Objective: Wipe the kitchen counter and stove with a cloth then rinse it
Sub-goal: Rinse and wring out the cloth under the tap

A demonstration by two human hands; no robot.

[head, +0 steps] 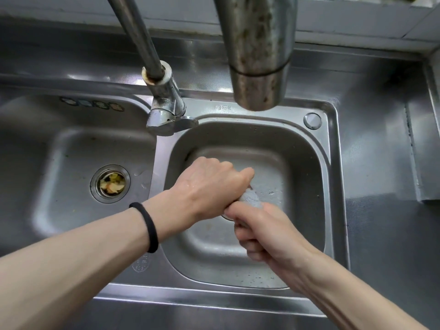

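Item 1: my left hand [214, 186]. Fingers curled tight round the far end of the cloth, knuckles up, skin wet. It hangs over the right basin.

Item 2: my right hand [266, 236]. Fisted round the near end of the same cloth, just beside the left hand, thumb nearly touching it.

Item 3: cloth [251, 198]. Grey-blue, bunched into a short roll between my two fists. Only the middle part shows. It is held over the right basin, above its drain, which my hands mostly hide.

Item 4: right basin [307, 163]. Steel, with drops of water on the floor.

Item 5: left basin [59, 163]. Steel. Its drain strainer [110, 184] holds yellowish food scraps.

Item 6: tap [166, 101]. It stands on the ridge between the basins. A second, spotted spout [259, 55] hangs above the right basin's back rim.

Item 7: black band [147, 227], round my left wrist.

Item 8: worktop [381, 163]. Steel, surrounding the sink.
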